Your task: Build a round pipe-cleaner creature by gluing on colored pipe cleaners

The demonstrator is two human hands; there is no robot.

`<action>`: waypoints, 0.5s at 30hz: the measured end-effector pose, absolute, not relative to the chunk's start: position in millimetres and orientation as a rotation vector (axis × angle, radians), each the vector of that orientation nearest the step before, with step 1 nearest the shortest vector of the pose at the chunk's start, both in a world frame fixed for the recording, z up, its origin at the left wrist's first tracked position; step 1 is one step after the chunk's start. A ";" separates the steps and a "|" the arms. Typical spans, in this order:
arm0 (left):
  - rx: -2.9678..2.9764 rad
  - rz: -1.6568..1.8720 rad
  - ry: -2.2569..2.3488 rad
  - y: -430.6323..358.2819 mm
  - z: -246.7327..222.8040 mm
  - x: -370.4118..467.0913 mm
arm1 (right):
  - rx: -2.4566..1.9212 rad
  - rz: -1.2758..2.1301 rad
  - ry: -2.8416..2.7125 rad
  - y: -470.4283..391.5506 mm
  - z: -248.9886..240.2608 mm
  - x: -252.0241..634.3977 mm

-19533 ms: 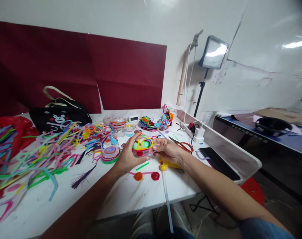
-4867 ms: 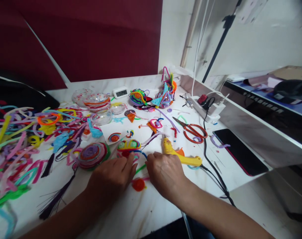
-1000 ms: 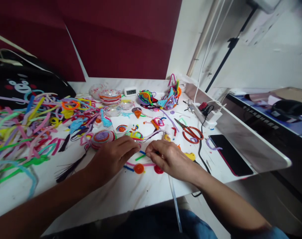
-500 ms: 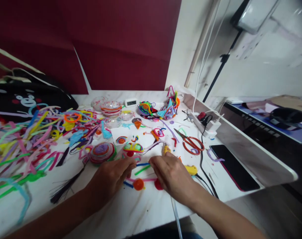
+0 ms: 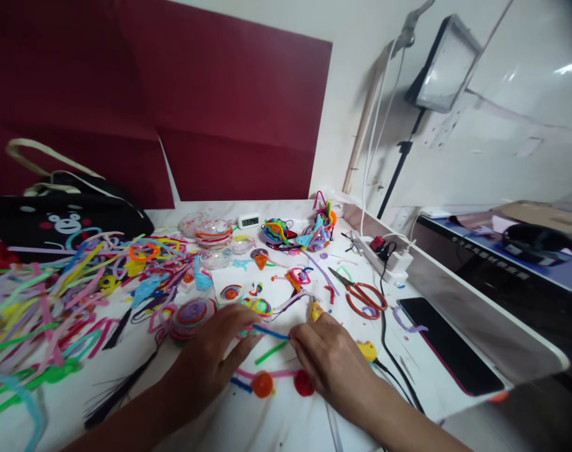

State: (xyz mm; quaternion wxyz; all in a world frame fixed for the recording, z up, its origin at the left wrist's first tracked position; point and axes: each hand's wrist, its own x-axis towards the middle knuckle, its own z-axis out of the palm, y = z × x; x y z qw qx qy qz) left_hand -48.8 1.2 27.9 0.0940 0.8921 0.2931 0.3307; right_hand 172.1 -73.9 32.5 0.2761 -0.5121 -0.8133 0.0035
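Observation:
A short blue fuzzy stick [image 5: 270,332] spans the gap between my two hands. My left hand [image 5: 220,351] pinches its left end, and my right hand [image 5: 326,351] has its fingers closed on the other end. Just below the stick lies a green piece [image 5: 271,353]. Nearer to me, an orange coil [image 5: 262,384] and a red coil [image 5: 304,383] are joined by a pink strip [image 5: 280,374]. A dark blue piece [image 5: 241,385] touches the orange coil's left side. Part of a yellow-handled tool [image 5: 367,351] shows beyond my right hand.
Colourful fuzzy sticks [image 5: 54,301] cover the left side. Orange-handled scissors [image 5: 363,298], a phone [image 5: 448,345] and a power strip [image 5: 384,257] are at the right. Coiled bowls [image 5: 213,233] and a small clock [image 5: 250,221] stand at the back.
The camera view has tilted up, so the scene sits lower. My left hand's thumb and fingers look more spread, and more of the blue stick shows between my hands.

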 end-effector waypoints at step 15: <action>2.603 0.536 1.286 34.2 -6.9 -45.0 | -1.571 0.250 -2.038 -90.3 22.4 190.0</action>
